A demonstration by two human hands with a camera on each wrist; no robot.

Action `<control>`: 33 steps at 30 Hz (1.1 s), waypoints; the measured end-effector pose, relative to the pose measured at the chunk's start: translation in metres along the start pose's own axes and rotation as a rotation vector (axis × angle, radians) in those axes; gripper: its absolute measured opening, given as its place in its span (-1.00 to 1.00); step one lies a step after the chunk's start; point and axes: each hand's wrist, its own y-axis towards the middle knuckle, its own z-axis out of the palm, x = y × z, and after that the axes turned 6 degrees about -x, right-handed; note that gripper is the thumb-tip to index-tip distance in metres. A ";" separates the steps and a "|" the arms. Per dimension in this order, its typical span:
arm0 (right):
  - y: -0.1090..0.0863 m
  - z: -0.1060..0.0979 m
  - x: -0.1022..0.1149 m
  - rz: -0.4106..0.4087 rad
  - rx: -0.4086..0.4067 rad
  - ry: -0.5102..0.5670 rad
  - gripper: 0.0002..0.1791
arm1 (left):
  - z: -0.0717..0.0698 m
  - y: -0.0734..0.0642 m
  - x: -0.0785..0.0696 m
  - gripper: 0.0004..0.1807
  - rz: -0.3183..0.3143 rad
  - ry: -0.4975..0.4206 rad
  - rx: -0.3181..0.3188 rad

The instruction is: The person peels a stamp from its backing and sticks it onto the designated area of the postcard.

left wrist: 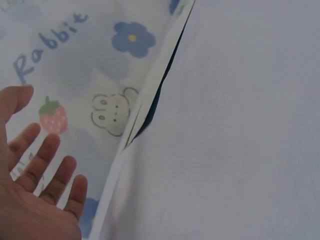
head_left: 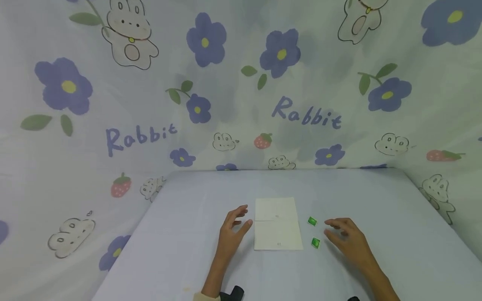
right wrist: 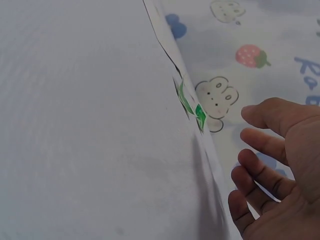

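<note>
left hand: the left hand is relaxed, its fingers spread and lightly bent, thumb apart; it holds nothing and hangs just beside the paper, without visible contact.
right hand: the right hand is likewise loose, with a moderate gap between thumb and fingers; nothing is held. its fingertips point toward the green pieces, near but apart from them.
paper: the pale paper lies flat between the hands, nearer the left. a line crosses it; whether this is a fold or the meeting of two sheets cannot be told. each half bears a small mark, too faint to read.
green pieces: the far green piece and the near green piece lie on the table, apart from each other, between the paper and the right hand. in the right wrist view they appear nearly edge-on.
progress: both green pieces lie off the paper, and neither is in hand. judged from this layout, the handling is at its start or at a pause; any work with either piece seems left to do.
setting: a white table stands before a curtain printed with rabbits, flowers and strawberries.
</note>
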 end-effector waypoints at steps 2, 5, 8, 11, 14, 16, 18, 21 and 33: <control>0.000 0.001 -0.001 -0.006 -0.005 -0.009 -0.67 | 0.001 0.000 -0.001 -0.47 0.001 -0.006 0.003; 0.000 0.004 -0.002 -0.019 -0.006 -0.030 -0.69 | 0.002 -0.001 -0.002 -0.48 0.008 -0.007 0.004; 0.000 0.006 -0.003 -0.050 -0.006 -0.038 -0.71 | 0.004 -0.001 -0.008 -0.49 0.020 -0.021 0.005; -0.001 0.008 -0.004 -0.069 0.000 -0.037 -0.72 | 0.004 -0.004 -0.022 -0.50 0.031 -0.033 0.016; -0.003 0.008 -0.005 -0.069 0.019 -0.034 -0.72 | 0.003 -0.007 -0.037 -0.50 0.029 -0.031 0.030; -0.003 0.008 -0.004 -0.060 0.033 -0.040 -0.72 | 0.003 -0.008 -0.042 -0.51 0.030 -0.026 0.032; -0.004 0.008 -0.004 -0.060 0.038 -0.048 -0.73 | 0.004 -0.009 -0.044 -0.52 0.031 -0.021 0.029; -0.005 0.009 -0.003 -0.059 0.036 -0.054 -0.74 | 0.005 -0.010 -0.046 -0.53 0.036 -0.014 0.026; -0.010 0.013 -0.004 -0.029 0.061 -0.067 -0.75 | 0.008 -0.014 -0.044 -0.56 0.031 -0.013 0.051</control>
